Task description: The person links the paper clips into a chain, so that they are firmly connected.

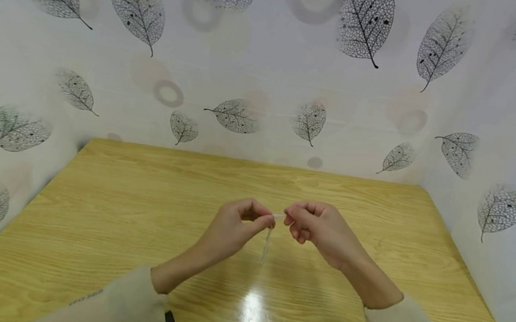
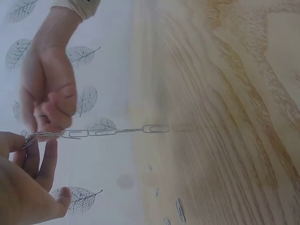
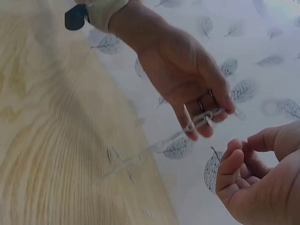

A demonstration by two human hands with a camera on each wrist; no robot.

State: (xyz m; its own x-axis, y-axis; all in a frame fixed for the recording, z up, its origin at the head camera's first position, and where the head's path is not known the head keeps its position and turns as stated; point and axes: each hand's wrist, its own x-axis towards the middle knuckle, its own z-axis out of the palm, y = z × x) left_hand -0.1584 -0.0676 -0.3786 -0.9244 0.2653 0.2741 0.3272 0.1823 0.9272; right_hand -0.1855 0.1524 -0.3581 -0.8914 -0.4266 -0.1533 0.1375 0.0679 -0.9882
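The left hand (image 1: pixel 236 227) pinches the upper end of a paper-clip chain (image 2: pixel 101 133) between thumb and forefinger; the linked clips hang down over the wooden desk (image 1: pixel 131 231); the right hand (image 1: pixel 323 231) has its fingers bent close together beside a clip jutting from the left fingers, their grip unclear; loose paper clips (image 2: pixel 180 210) lie on the desk.

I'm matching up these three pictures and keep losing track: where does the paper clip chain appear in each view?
Head: the chain hangs from the left hand, slightly right of and below centre.
Left wrist: it runs from the left side to just past centre.
Right wrist: it slants from right of centre down leftward.
Shared landmark: the left hand, pinching the chain.
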